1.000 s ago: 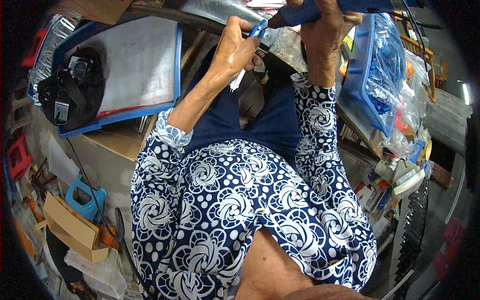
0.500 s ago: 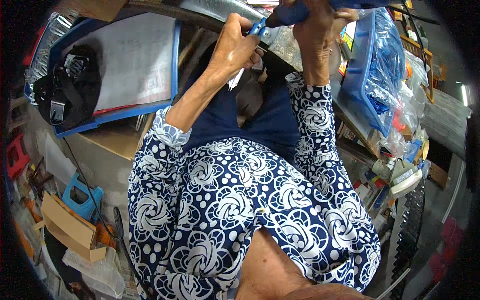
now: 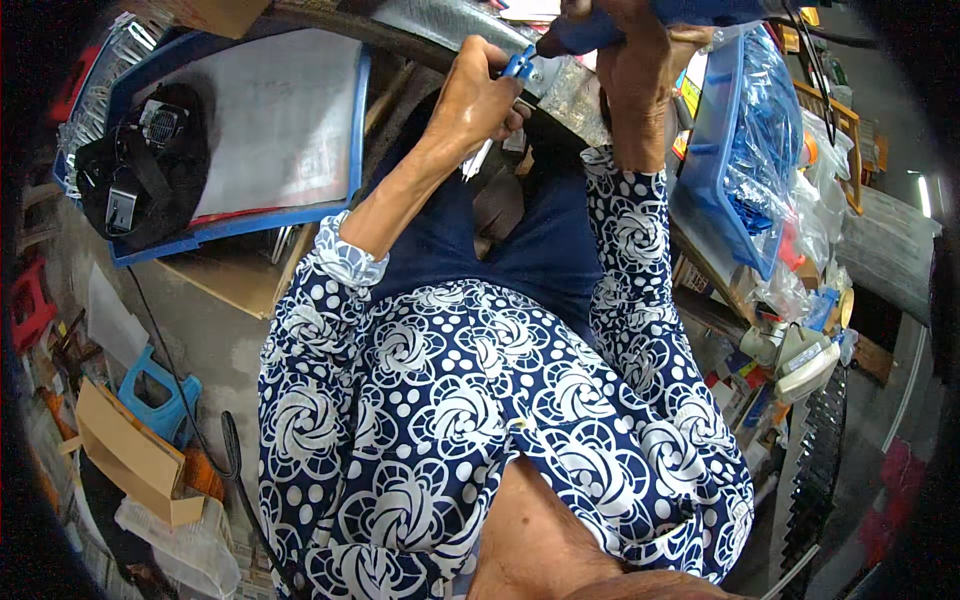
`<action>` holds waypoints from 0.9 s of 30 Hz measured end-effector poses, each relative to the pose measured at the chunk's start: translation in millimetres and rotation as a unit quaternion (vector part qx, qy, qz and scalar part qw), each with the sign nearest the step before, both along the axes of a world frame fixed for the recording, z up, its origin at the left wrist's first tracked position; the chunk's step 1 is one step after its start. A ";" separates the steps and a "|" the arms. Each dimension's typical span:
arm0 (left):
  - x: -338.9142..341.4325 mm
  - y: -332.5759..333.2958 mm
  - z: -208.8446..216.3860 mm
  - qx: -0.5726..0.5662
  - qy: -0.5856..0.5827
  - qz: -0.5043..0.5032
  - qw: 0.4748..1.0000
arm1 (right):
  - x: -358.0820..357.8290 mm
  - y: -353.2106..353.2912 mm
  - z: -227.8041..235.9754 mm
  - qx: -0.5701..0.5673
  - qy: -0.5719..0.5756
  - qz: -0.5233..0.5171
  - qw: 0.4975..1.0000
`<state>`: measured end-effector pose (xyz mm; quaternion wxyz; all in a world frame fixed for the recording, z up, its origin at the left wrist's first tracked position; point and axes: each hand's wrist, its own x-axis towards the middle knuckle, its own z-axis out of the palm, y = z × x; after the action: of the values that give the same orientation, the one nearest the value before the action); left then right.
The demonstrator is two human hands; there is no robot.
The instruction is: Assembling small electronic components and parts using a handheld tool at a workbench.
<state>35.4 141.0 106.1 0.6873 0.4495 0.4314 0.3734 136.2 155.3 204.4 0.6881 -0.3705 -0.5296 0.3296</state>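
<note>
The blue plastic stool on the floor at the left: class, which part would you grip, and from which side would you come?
Grip the blue stool by the rim of its flat seat, coming from above. It stands upright on the floor, seat uppermost and bare, with its legs splayed below. The cardboard box lies close beside it, so a sideways approach looks more cramped.

A cluttered workshop surrounds the view: at ten o'clock a blue-framed board (image 3: 270,130) leans on a wooden bench (image 3: 235,280), with a black device (image 3: 140,175) lying on it. At seven o'clock the grey concrete floor (image 3: 215,350) holds a small blue stool (image 3: 160,395) and a cardboard box (image 3: 130,455). At two o'clock a blue plastic crate (image 3: 735,130) holds clear bags, and a bright strip light (image 3: 925,195) glows at three o'clock.
</note>
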 end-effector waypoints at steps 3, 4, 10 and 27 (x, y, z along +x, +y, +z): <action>2.0 0.7 1.3 0.033 0.009 -0.002 0.999 | -1.5 -1.0 6.8 -0.011 0.024 0.000 1.000; 1.5 0.7 1.8 0.033 0.010 -0.001 0.999 | -2.0 1.7 4.2 0.001 0.022 -0.006 1.000; -1.7 0.8 1.6 0.045 -0.002 0.008 0.999 | -4.8 1.4 3.2 -0.003 0.014 -0.006 1.000; -0.6 1.1 5.3 0.005 -0.030 -0.005 1.000 | -0.9 2.0 0.9 -0.019 0.047 -0.004 0.999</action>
<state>34.9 142.1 111.4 0.6998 0.4436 0.4066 0.3849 135.3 157.3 205.3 0.7066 -0.3694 -0.4889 0.3538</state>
